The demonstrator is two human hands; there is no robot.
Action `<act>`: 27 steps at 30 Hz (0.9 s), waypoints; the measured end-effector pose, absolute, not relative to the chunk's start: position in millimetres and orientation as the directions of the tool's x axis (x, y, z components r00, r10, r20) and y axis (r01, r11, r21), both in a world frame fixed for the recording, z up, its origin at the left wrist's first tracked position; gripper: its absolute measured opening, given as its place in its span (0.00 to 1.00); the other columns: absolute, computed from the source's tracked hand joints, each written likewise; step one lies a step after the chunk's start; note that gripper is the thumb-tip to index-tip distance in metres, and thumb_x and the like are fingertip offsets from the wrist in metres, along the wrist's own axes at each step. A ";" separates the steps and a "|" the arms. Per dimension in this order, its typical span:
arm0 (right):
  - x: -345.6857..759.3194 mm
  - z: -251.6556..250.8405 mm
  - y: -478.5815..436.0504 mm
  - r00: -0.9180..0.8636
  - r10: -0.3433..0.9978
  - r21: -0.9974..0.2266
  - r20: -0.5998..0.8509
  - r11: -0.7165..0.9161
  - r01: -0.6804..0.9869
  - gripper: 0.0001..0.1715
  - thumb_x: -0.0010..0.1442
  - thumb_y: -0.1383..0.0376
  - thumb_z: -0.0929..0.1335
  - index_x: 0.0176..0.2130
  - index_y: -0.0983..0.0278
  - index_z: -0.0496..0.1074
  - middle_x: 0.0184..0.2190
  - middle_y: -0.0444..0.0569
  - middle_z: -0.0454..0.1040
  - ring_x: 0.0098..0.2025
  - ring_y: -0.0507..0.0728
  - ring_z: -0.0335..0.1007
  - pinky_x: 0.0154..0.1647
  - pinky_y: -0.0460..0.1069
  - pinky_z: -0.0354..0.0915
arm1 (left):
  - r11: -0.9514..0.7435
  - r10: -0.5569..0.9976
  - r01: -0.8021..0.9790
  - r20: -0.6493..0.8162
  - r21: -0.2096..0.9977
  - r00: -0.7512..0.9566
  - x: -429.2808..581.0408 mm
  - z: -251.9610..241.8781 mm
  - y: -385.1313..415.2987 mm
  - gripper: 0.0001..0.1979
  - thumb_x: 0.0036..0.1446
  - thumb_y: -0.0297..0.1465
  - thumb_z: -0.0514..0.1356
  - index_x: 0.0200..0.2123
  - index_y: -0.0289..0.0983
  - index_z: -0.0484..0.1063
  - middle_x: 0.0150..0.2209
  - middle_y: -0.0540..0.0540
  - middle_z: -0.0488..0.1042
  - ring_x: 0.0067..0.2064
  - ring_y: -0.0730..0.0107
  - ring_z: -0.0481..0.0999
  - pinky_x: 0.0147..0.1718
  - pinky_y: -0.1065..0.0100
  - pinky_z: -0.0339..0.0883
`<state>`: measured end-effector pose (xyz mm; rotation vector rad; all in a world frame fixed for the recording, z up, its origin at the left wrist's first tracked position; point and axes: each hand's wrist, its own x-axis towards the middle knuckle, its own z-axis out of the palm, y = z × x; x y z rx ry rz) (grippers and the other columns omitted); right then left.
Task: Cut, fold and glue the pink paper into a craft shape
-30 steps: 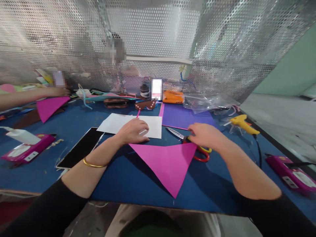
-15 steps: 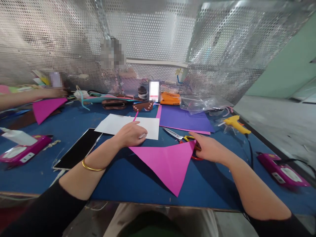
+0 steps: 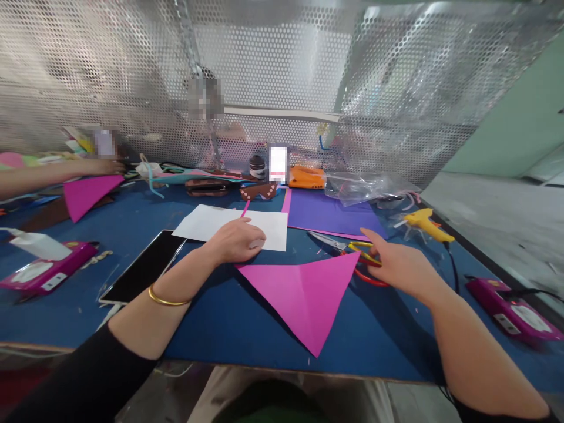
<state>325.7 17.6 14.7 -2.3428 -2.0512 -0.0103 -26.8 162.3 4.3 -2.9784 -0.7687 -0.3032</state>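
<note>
A pink paper triangle (image 3: 304,294) lies on the blue table (image 3: 220,323) in front of me, one point aimed at the near edge. My left hand (image 3: 235,242) rests with curled fingers on its left corner, partly over a white sheet (image 3: 211,222). My right hand (image 3: 396,264) hovers just right of the triangle's right corner, fingers stretched out and apart, holding nothing. Under that hand lie scissors (image 3: 352,249) with yellow and red handles.
A purple sheet (image 3: 330,214) lies behind the scissors, a yellow glue gun (image 3: 425,223) to the right. A dark tablet (image 3: 143,267) sits left of my arm. Pink boxes (image 3: 513,308) (image 3: 42,273) flank the table. Another person's arm (image 3: 44,173) rests by a second pink triangle (image 3: 86,194). Perforated metal walls the back.
My right hand slid right along the triangle's top edge, off its right corner, and opened. The left hand stayed on the left corner.
</note>
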 end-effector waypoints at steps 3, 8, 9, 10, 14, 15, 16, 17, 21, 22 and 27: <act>339.7 13.1 10.7 0.207 0.976 -0.062 0.074 -0.203 0.977 0.46 0.55 0.65 0.67 0.69 0.63 0.53 0.42 0.52 0.81 0.38 0.65 0.78 0.33 0.52 0.63 | -0.883 0.454 0.468 0.209 -0.020 0.866 -25.6 3.9 161.1 0.10 0.57 0.28 0.53 0.31 0.42 0.74 0.36 0.52 0.81 0.37 0.69 0.78 0.60 0.55 0.58; 339.4 9.8 -4.5 0.318 0.911 -0.482 0.262 -0.162 0.861 0.46 0.55 0.66 0.66 0.69 0.60 0.51 0.50 0.54 0.76 0.47 0.65 0.76 0.46 0.57 0.68 | -0.893 0.423 0.446 0.220 -0.064 0.879 -22.6 3.2 160.2 0.11 0.58 0.28 0.51 0.25 0.41 0.69 0.26 0.54 0.77 0.30 0.71 0.73 0.61 0.53 0.57; 332.4 11.0 -8.1 0.312 0.904 -0.628 0.294 -0.064 0.775 0.45 0.55 0.66 0.66 0.69 0.59 0.52 0.50 0.54 0.75 0.48 0.64 0.75 0.48 0.57 0.68 | -0.895 0.417 0.442 0.224 -0.069 0.881 -21.9 3.1 160.0 0.12 0.58 0.28 0.52 0.24 0.41 0.69 0.26 0.53 0.77 0.29 0.71 0.73 0.60 0.53 0.57; 323.0 13.2 -11.9 0.304 0.900 -0.754 0.311 0.040 0.655 0.44 0.55 0.65 0.67 0.68 0.57 0.53 0.49 0.53 0.75 0.45 0.62 0.76 0.47 0.57 0.68 | -0.896 0.412 0.438 0.231 -0.073 0.881 -21.2 3.1 159.9 0.11 0.58 0.27 0.52 0.24 0.41 0.69 0.27 0.53 0.77 0.30 0.70 0.74 0.60 0.53 0.57; 271.0 26.5 -25.4 0.190 0.973 -0.990 0.131 0.120 0.068 0.32 0.55 0.60 0.73 0.58 0.56 0.67 0.30 0.41 0.70 0.20 0.50 0.64 0.24 0.50 0.65 | -0.890 0.407 0.448 0.290 -0.089 0.866 -19.2 3.0 158.9 0.09 0.56 0.28 0.55 0.26 0.41 0.72 0.31 0.50 0.80 0.36 0.67 0.76 0.59 0.52 0.58; 257.8 29.3 -27.3 0.133 0.990 -0.998 0.053 0.057 -0.027 0.31 0.55 0.58 0.74 0.56 0.57 0.69 0.26 0.39 0.68 0.17 0.48 0.58 0.21 0.49 0.62 | -0.886 0.407 0.453 0.307 -0.097 0.860 -18.8 3.0 158.5 0.08 0.56 0.29 0.56 0.27 0.41 0.73 0.32 0.49 0.80 0.37 0.65 0.77 0.59 0.51 0.58; 245.8 31.3 -28.5 0.069 0.997 -0.994 0.017 0.024 -0.109 0.31 0.54 0.55 0.75 0.55 0.58 0.71 0.26 0.39 0.67 0.16 0.47 0.55 0.22 0.49 0.64 | -0.883 0.406 0.458 0.321 -0.106 0.856 -18.4 2.9 158.0 0.07 0.56 0.30 0.57 0.28 0.41 0.74 0.32 0.48 0.80 0.38 0.64 0.77 0.59 0.51 0.58; 235.4 32.4 -28.8 0.017 1.000 -0.986 -0.001 0.002 -0.167 0.31 0.53 0.52 0.75 0.53 0.59 0.72 0.26 0.38 0.66 0.16 0.46 0.52 0.26 0.50 0.67 | -0.879 0.403 0.462 0.333 -0.118 0.852 -17.9 2.8 157.4 0.07 0.55 0.31 0.57 0.28 0.41 0.75 0.32 0.48 0.80 0.38 0.63 0.78 0.59 0.50 0.58; 208.4 30.8 -26.2 -0.125 0.990 -0.935 -0.062 -0.101 -0.340 0.27 0.58 0.45 0.71 0.48 0.59 0.74 0.30 0.40 0.67 0.20 0.47 0.56 0.43 0.56 0.72 | -0.861 0.385 0.473 0.368 -0.187 0.846 -15.2 2.5 153.7 0.10 0.56 0.30 0.57 0.24 0.40 0.73 0.25 0.49 0.78 0.35 0.62 0.77 0.63 0.44 0.52; 204.4 29.9 -25.6 -0.153 0.984 -0.916 -0.091 -0.143 -0.375 0.26 0.59 0.44 0.69 0.48 0.59 0.74 0.30 0.42 0.68 0.22 0.48 0.59 0.45 0.56 0.71 | -0.858 0.375 0.470 0.375 -0.205 0.848 -14.3 2.3 152.9 0.11 0.56 0.30 0.57 0.23 0.41 0.73 0.24 0.50 0.76 0.34 0.63 0.77 0.63 0.42 0.50; 191.1 25.1 -23.9 -0.222 0.945 -0.854 -0.240 -0.315 -0.414 0.30 0.61 0.39 0.65 0.45 0.62 0.72 0.27 0.41 0.69 0.20 0.49 0.60 0.28 0.51 0.71 | -0.858 0.296 0.420 0.382 -0.297 0.875 -9.2 -0.5 151.8 0.13 0.57 0.26 0.56 0.21 0.40 0.73 0.23 0.49 0.76 0.33 0.62 0.76 0.64 0.39 0.48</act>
